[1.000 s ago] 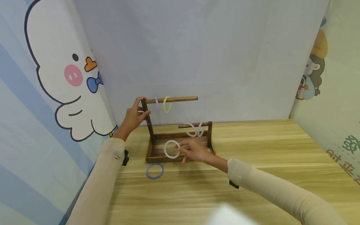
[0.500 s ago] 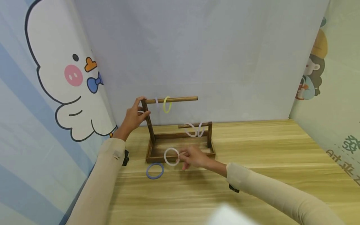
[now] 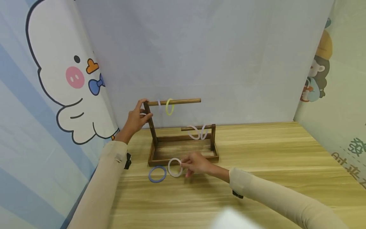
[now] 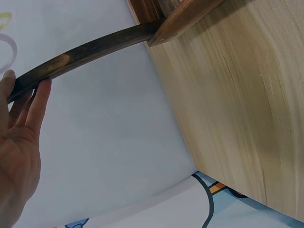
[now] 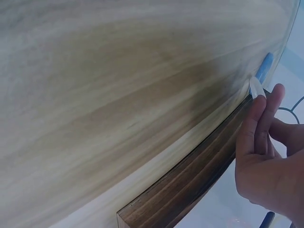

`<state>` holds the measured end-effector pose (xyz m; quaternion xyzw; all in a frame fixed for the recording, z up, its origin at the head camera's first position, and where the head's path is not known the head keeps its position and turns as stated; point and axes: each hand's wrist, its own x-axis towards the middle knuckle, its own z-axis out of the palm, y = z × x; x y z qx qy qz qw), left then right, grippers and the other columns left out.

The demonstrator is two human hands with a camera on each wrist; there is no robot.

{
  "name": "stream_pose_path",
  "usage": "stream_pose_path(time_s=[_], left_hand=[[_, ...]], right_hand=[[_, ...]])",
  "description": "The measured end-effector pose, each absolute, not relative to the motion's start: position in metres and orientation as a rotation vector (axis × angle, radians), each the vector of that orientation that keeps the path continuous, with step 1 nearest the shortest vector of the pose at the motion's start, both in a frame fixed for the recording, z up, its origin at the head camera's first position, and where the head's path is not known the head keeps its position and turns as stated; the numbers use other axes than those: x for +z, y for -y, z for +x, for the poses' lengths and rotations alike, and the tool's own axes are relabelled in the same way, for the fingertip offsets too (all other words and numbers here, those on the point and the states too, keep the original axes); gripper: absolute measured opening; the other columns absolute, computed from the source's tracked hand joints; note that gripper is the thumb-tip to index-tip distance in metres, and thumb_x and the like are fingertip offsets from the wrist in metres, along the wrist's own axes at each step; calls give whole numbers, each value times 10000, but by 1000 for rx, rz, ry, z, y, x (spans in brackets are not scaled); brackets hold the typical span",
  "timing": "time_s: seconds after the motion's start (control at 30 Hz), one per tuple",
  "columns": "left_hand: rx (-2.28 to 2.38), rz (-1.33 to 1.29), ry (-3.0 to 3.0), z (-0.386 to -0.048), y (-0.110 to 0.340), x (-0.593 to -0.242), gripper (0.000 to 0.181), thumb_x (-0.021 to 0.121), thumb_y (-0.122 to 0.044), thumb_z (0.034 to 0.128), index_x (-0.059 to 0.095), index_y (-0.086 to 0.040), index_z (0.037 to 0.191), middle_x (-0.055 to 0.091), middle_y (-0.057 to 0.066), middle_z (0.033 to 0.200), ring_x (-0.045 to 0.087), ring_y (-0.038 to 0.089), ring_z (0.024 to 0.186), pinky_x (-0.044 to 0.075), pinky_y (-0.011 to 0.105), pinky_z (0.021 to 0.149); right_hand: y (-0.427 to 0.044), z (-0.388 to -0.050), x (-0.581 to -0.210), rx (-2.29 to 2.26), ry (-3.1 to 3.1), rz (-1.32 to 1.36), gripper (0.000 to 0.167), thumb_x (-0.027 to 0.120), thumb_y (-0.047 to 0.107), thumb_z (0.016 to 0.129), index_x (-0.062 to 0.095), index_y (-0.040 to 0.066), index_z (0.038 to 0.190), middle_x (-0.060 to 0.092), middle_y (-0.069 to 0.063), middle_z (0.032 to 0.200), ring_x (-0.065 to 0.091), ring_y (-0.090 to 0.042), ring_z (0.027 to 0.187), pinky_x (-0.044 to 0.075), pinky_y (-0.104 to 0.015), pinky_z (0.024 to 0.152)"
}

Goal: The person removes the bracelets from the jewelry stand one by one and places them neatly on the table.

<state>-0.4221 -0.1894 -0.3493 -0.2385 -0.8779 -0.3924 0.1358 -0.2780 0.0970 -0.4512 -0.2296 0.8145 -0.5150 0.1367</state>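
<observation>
My left hand (image 3: 136,119) grips the tall post (image 3: 152,128) of a dark wooden rack near its top, thumb on one side and fingers on the other. The left wrist view shows the same post (image 4: 95,50) between thumb and fingers. My right hand (image 3: 197,163) pinches a whitish ring (image 3: 169,168) by its right edge, just before the rack's front rail. Left of it a blue ring (image 3: 155,181) lies on the table. On the upper bar hang a yellow ring (image 3: 167,108) and a pale purple ring (image 3: 159,104). Two pale rings (image 3: 195,138) hang on the lower bar.
The rack's shallow tray base (image 3: 171,163) stands on the wood-grain table (image 3: 257,152), near the grey back wall (image 3: 228,63). A cartoon-printed curtain (image 3: 54,95) borders the left side. A blurred white object (image 3: 233,221) shows at the bottom edge.
My right hand has brought the whitish ring down and toward me, from over the tray to in front of the rack, beside the blue ring. My left hand stays on the post.
</observation>
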Motion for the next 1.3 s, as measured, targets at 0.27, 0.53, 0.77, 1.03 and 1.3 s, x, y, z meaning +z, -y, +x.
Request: stream_pose_path(time_s=[0.27,0.53,0.77,1.03,1.3], left_hand=[[-1116,-684,2533,-424,189,-351,620,680,-112,1025,346,-211,1538,690,320,1189,736,428,1036,640,496,821],[-1114,-687,2535,-426,190,-354,617,670,-122,1033,336,-211,1545,682,323,1207,730,431,1053,636,505,829],[-1112,-698,2526,-428,189,-355,619,672,-120,1031,336,-208,1544,686,322,1198,734,432,1039,640,492,821],[-1118,-688,2535,-427,189,-354,621,670,-124,1033,332,-218,1547,680,317,1209,731,432,1050,638,496,830],[-1119,-684,2545,-426,189,-354,630,675,-133,1030,334,-245,1548,680,302,1214,736,417,1045,642,479,827]], right_hand=[[-94,-276,-456,-1536,-2395,-626,205,634,-12,1022,701,-153,1154,768,-231,1000,735,-267,572,640,-325,587],[-91,-276,-462,-1513,-2451,-636,188,644,13,1023,741,-134,1090,761,-227,1061,738,-258,579,632,-299,572],[-89,-276,-464,-1473,-2528,-589,172,676,18,1003,753,-121,1067,759,-220,1085,743,-253,584,623,-276,560],[-88,-277,-466,-1446,-2570,-605,161,688,36,995,773,-95,1037,779,-189,884,737,-245,563,617,-278,544],[-87,-276,-468,-1420,-2622,-630,145,712,56,982,797,-61,993,775,-151,797,725,-219,535,604,-250,531]])
